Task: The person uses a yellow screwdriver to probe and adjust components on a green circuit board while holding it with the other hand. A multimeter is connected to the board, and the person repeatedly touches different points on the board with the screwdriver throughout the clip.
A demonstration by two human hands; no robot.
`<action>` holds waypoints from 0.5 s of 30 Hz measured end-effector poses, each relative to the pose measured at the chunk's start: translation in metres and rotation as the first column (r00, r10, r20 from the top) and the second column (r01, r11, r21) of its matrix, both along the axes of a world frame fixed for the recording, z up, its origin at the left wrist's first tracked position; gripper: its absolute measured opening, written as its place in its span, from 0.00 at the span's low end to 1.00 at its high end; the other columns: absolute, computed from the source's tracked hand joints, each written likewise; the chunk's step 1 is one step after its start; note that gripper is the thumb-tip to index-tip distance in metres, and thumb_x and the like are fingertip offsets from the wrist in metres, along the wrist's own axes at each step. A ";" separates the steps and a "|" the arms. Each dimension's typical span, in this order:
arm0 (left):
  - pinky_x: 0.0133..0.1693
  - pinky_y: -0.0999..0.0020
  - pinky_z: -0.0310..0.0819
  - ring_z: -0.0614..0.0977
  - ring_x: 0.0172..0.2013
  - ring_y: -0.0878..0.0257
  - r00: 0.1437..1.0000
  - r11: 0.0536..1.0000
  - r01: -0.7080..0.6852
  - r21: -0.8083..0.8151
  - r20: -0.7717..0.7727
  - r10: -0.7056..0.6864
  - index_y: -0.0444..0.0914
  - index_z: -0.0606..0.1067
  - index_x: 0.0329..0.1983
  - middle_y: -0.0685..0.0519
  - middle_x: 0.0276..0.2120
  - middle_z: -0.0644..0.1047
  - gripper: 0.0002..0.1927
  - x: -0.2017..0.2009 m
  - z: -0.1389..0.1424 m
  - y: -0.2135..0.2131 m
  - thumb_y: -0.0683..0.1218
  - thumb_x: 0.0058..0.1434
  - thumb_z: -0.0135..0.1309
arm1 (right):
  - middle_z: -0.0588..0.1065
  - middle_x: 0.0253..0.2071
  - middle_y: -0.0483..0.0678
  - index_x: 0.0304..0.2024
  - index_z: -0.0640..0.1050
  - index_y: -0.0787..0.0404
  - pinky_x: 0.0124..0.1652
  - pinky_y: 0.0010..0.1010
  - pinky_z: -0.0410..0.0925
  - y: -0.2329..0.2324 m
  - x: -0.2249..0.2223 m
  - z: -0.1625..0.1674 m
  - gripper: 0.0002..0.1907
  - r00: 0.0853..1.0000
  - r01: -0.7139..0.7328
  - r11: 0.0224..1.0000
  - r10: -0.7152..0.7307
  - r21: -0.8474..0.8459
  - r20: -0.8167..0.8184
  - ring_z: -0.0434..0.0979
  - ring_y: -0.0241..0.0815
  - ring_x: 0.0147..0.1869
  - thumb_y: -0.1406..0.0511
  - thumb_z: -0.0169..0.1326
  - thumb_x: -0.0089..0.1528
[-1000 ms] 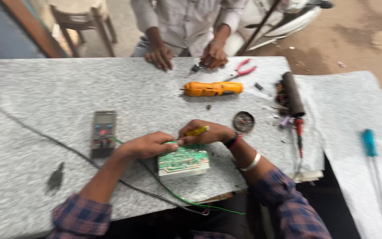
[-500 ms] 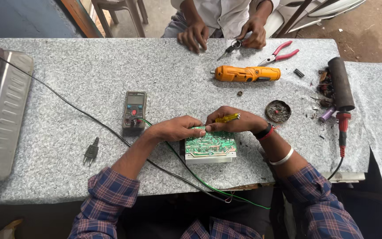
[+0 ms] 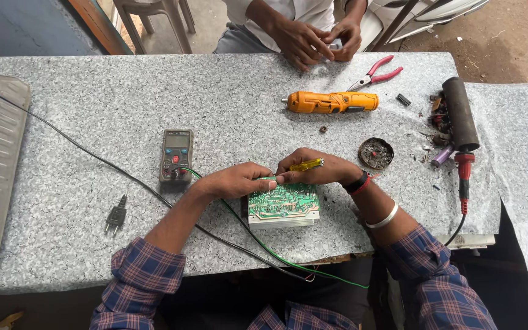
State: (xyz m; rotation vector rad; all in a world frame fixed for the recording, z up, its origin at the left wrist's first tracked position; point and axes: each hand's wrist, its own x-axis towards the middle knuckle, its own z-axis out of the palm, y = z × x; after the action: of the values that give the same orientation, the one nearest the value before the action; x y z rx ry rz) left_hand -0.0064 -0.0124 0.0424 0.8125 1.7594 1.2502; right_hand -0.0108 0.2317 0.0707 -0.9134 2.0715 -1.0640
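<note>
My right hand [image 3: 320,167] is closing its fingers around a yellow-handled tool [image 3: 305,164], with the handle poking out over my knuckles. My left hand [image 3: 234,181] is pinching the green wire [image 3: 258,238] narrowly between thumb and fingertip, and the two hands are meeting fingertip to fingertip just above the far edge of the green circuit board [image 3: 283,203]. The board is lying flat on the grey stone table [image 3: 93,91], close to the near edge, right under my hands.

The green wire is running from my pinch back past the multimeter [image 3: 175,156] and looping down over the table edge. A black cable [image 3: 80,148] is crossing the table to the left, with its plug [image 3: 116,218] lying loose beside it.

Farther out, an orange electric screwdriver [image 3: 331,101] is lying beyond my hands, red-handled pliers [image 3: 375,71] past it, and a small round tin [image 3: 376,153] just to the right of my wrist. Across the table, another person's hands [image 3: 316,40] are working on something small.

Compared with a moment ago, my grip and the board are staying as they were; only my head is shifting, bringing the scene more squarely into view.
</note>
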 end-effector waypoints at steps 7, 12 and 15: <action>0.29 0.69 0.65 0.68 0.27 0.71 0.997 0.998 -0.038 -0.040 -0.069 0.035 0.37 0.74 0.33 0.61 0.24 0.69 0.24 0.001 0.000 0.002 0.62 0.70 0.47 | 0.79 0.30 0.45 0.41 0.82 0.64 0.36 0.31 0.70 0.000 0.000 -0.004 0.17 1.000 0.013 1.000 -0.013 0.001 0.012 0.76 0.32 0.35 0.56 0.56 0.66; 0.28 0.68 0.64 0.67 0.27 0.71 0.998 0.997 -0.063 -0.046 -0.024 0.062 0.36 0.73 0.32 0.61 0.23 0.68 0.23 0.001 -0.002 0.003 0.60 0.70 0.48 | 0.80 0.30 0.44 0.41 0.82 0.63 0.36 0.31 0.71 -0.001 0.000 -0.004 0.16 1.000 0.026 1.000 -0.026 0.004 0.006 0.77 0.32 0.35 0.56 0.56 0.65; 0.29 0.69 0.65 0.67 0.27 0.71 0.997 0.998 -0.057 -0.009 -0.053 0.056 0.37 0.73 0.32 0.61 0.24 0.68 0.22 -0.001 -0.001 0.005 0.58 0.71 0.47 | 0.80 0.30 0.43 0.41 0.82 0.63 0.36 0.30 0.71 -0.001 0.000 -0.002 0.17 1.000 0.030 1.000 -0.030 0.005 0.006 0.77 0.32 0.35 0.55 0.55 0.66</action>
State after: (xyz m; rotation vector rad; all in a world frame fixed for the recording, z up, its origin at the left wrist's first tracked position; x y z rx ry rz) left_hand -0.0076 -0.0077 0.0413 0.8011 1.8412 1.2655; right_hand -0.0112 0.2305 0.0687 -0.8786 2.0877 -1.0759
